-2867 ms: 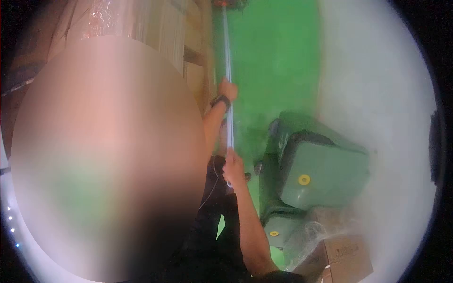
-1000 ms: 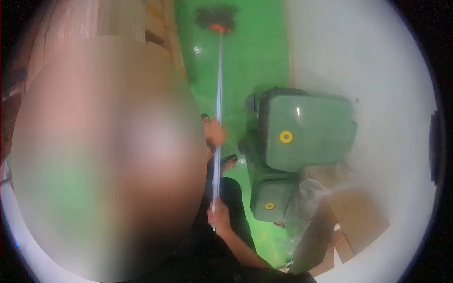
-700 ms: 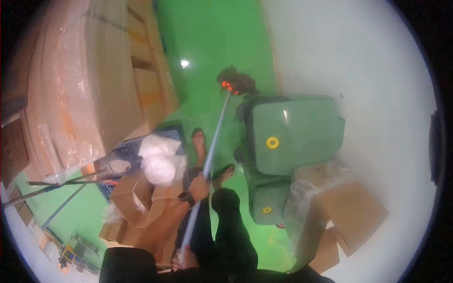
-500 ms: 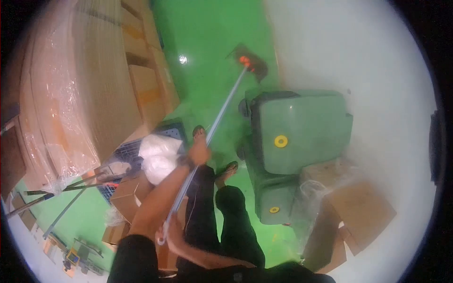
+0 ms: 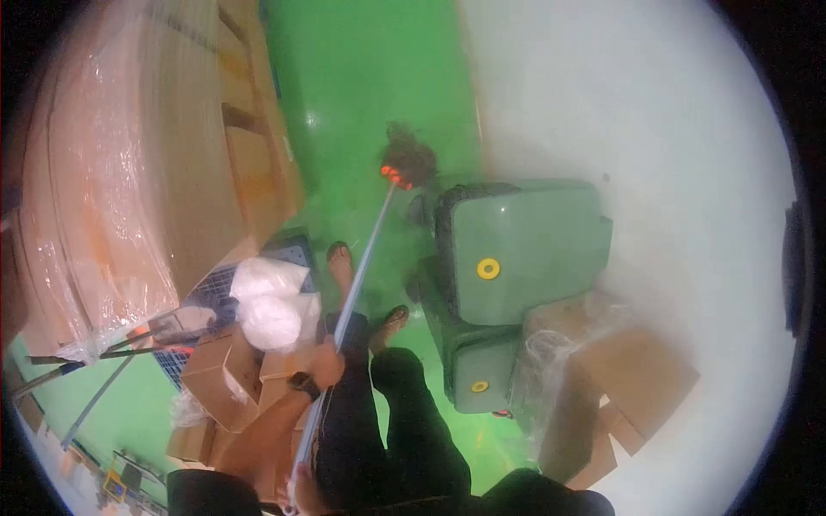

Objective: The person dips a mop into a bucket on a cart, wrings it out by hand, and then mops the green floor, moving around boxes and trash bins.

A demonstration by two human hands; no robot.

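Observation:
A long-handled broom with a pale metal stick [image 5: 361, 288] stretches from my waist out over the green floor. Its orange fitting and dark bristles [image 5: 416, 159] are blurred at the far end. Partway down the stick, my left hand [image 5: 325, 366], with a dark watch on its wrist, is wrapped round it. My right hand [image 5: 306, 492] is closed on the stick's near end, partly cut off by the bottom of the view. The bristles lie on the floor beyond my sandalled feet.
Green wheeled bins [image 5: 533, 249] stand at the right, near the white wall [image 5: 619, 103]. Open cardboard boxes [image 5: 632, 374] sit behind them. Film-wrapped cartons [image 5: 112, 172] tower at the left. White bags [image 5: 268, 305] and more boxes [image 5: 219, 374] rest beside a blue pallet [image 5: 297, 249].
The broom head has come nearer to me and shifted left. Both hands have moved down towards my body with the stick. The whole view has shifted slightly.

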